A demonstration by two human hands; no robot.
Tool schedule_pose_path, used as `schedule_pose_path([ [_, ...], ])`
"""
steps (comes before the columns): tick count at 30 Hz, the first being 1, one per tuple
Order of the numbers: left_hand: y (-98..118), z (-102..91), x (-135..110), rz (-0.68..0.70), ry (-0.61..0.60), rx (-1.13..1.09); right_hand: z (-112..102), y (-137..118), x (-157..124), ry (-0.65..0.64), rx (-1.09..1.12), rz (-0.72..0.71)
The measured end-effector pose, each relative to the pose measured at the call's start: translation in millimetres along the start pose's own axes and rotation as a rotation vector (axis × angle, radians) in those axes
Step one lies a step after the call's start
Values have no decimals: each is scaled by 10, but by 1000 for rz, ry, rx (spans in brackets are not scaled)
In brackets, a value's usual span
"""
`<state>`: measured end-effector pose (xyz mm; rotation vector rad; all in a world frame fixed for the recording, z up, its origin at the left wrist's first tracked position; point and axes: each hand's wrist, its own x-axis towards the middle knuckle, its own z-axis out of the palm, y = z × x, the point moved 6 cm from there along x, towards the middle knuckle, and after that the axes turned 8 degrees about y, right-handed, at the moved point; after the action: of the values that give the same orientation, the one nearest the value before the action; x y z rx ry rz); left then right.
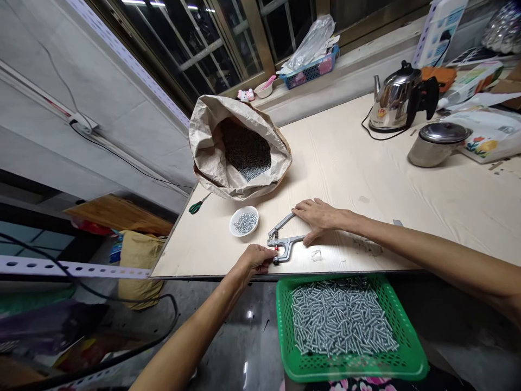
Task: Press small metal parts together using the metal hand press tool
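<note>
A pair of grey metal snap-fastener pliers (287, 247) lies at the front edge of the table, its jaw to the left and its handles spread apart. My right hand (319, 217) grips them, fingers on the upper handle and thumb by the lower one. At the jaw, close to its red part, my left hand (258, 257) is closed in a pinch; whatever is between those fingertips is too small to make out. Just beyond the jaw stands a white bowl (232, 228) of small metal pieces. Below the table edge, a green basket (286, 353) holds many silvery screws.
A large open paper sack (202, 136) with small metal pieces inside stands on the table (325, 146) behind the bowl. Green-handled scissors (196, 207) lie at the left edge. A steel kettle (394, 103) and a lidded metal pot (431, 149) are at the back right.
</note>
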<state>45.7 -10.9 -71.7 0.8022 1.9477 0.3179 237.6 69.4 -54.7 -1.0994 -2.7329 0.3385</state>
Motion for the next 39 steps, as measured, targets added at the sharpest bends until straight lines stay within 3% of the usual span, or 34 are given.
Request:
schedule_pose_path([
  [10, -60, 18, -6, 96, -16, 3, 22, -30, 45, -38, -110, -37],
  [17, -47, 94, -7, 184, -90, 74, 48, -15, 21, 9, -72, -51],
  [25, -33, 78, -47, 259, -33, 180, 45, -53, 9, 28, -109, -56],
  [28, 82, -30, -153, 448, 237, 399, 37, -99, -13, 8, -123, -51],
  [30, 243, -21, -288, 709, 428, 532, 21, -141, -35, 11, -124, -55],
  [31, 316, 38, -349, 847, 464, 581, 13, -162, -47, 14, -123, -59],
  [34, 461, 303, -393, 1107, 376, 696, -3, -204, -80, 30, -118, -62],
  [39, 631, 545, -256, 1110, 200, 885, 17, -187, -112, 20, -61, -22],
])
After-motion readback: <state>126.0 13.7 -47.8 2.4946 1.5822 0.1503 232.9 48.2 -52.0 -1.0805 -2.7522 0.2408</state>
